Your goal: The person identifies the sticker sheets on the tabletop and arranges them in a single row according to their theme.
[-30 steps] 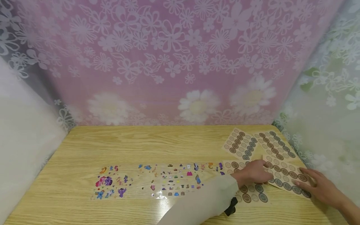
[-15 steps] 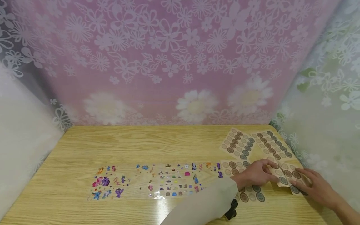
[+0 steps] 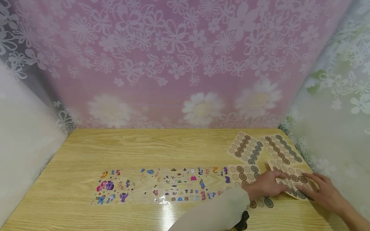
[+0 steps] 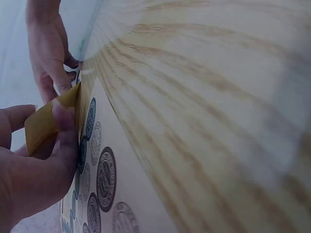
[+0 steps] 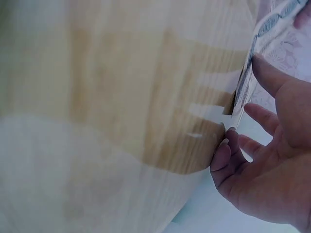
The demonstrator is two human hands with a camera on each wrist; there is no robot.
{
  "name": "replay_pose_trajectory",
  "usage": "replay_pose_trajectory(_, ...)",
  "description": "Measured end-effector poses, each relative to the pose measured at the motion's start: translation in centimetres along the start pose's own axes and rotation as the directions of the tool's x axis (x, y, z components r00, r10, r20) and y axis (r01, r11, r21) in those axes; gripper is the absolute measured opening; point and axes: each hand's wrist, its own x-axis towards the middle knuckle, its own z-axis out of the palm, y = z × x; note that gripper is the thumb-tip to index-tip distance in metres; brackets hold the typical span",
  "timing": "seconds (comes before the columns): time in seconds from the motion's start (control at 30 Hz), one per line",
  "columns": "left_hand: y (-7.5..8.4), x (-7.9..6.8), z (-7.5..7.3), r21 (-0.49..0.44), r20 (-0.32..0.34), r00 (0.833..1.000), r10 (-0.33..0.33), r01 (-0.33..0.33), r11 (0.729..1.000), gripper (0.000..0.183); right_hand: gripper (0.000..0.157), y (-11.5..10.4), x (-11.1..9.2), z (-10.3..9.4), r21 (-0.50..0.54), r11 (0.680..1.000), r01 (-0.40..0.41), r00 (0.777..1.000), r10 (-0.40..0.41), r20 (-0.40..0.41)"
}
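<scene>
One wood-grain table [image 3: 115, 147] | pink floral backdrop [image 3: 162, 77] | left hand [image 3: 266, 185] pinches printed sheet [image 3: 294, 178] | right hand [image 3: 326, 192] touches it

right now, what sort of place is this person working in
Probably a screened-off work nook, perhaps in a home: a wood-grain table backed by a pink flowered backdrop, pale flowered material at the right, and sheets of sticker-like circles on it.
</scene>
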Motion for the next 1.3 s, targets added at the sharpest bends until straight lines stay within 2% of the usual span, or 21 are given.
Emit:
replay_pose_trajectory(0.1,0.0,-0.5,0.0,0.064,0.018,1.0,0.009,-0.01,0.998,0.038,0.066,0.1,0.1,0.0,0.014,1.0,0.023,0.999,-0.023,0.022)
replay_pose_trajectory(0.2,0.2,-0.8,0.1,0.163,0.048,0.997,0.056,-0.063,0.985,0.047,0.072,0.2,0.1,-0.5,0.098,0.995,0.028,0.994,-0.038,0.103)
replay_pose_trajectory(0.3,0.4,-0.9,0.1,0.256,0.072,0.993,0.091,-0.106,0.961,0.05,0.072,0.2,0.2,-1.1,0.231,0.971,-0.063,0.968,0.004,0.25)
replay_pose_trajectory(0.4,0.4,-1.1,-0.2,0.281,0.1,0.987,0.122,-0.146,0.949,0.047,0.071,0.2,0.0,-1.7,0.287,0.945,-0.159,0.946,0.062,0.318)
replay_pose_trajectory(0.47,0.4,-1.3,-0.7,0.266,0.117,0.983,0.141,-0.167,0.949,0.045,0.071,0.3,-0.3,-1.9,0.303,0.936,-0.178,0.95,0.083,0.301)
replay_pose_trajectory(0.57,0.5,-1.5,-1.4,0.225,0.13,0.977,0.169,-0.195,0.955,0.042,0.065,1.0,-0.8,-1.9,0.305,0.936,-0.175,0.969,0.109,0.22)
replay_pose_trajectory(0.73,0.2,-1.5,-2.3,0.101,0.13,0.97,0.205,-0.218,0.971,0.04,0.034,2.2,-1.4,-2.1,0.402,0.89,-0.214,0.977,0.185,0.11)
replay_pose_trajectory(0.83,-0.2,-1.2,-2.9,0.051,0.072,0.972,0.226,-0.229,0.972,0.036,0.022,2.7,-1.6,-2.2,0.473,0.852,-0.224,0.974,0.209,0.085)
replay_pose_trajectory(0.93,-0.6,-0.7,-3.5,0.021,-0.029,0.972,0.232,-0.232,0.973,0.028,0.024,2.7,-1.8,-2.1,0.524,0.815,-0.249,0.968,0.223,0.113)
replay_pose_trajectory(1.03,-1.1,-0.3,-4.1,-0.068,-0.079,0.974,0.214,-0.219,0.973,0.024,0.028,2.4,-2.4,-1.6,0.534,0.798,-0.281,0.959,0.247,0.135)
replay_pose_trajectory(1.17,-1.4,0.0,-4.5,-0.186,-0.07,0.984,0.166,-0.176,0.967,0.024,0.026,1.9,-3.4,-0.7,0.519,0.799,-0.303,0.95,0.295,0.101)
replay_pose_trajectory(1.3,-1.5,0.1,-4.4,-0.185,-0.067,0.99,0.121,-0.131,0.974,0.018,0.022,1.4,-3.8,-0.1,0.567,0.759,-0.32,0.936,0.347,0.062)
